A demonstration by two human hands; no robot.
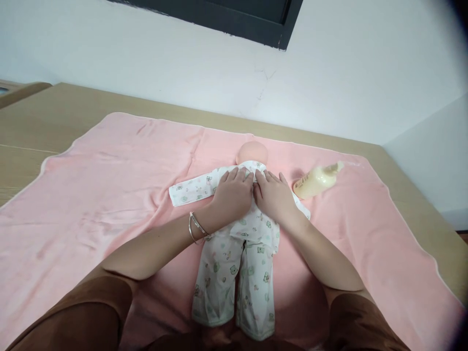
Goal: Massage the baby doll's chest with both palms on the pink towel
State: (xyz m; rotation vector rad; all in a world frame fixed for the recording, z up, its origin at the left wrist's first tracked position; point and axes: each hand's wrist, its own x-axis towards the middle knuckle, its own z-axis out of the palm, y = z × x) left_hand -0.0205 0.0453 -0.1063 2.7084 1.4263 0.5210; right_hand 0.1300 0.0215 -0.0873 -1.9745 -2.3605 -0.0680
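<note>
Pink blanket (120,161) padded the table (54,112) beneath the doll (256,230); my left hand (235,192) and right hand (275,194) lay flat, fingers extended, on its torso, seemingly for even contact, pump bottle (316,181) beside it.

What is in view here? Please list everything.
blanket: 1, pink, centre
table: 1, tan, under blanket
doll: 1, pinkish, on blanket
shirt: 1, patterned white, on doll
trousers: 1, patterned white, below shirt
bottle: 1, cream, right of doll
wall: at least 1, white, behind table
frame: 1, dark, on wall
wooden piece: 1, tan, left edge
bangle: at least 1, silver, left wrist
left hand: 1, bare, on shirt
right hand: 1, bare, on shirt
sleeves: 2, brown, bottom corners
</note>
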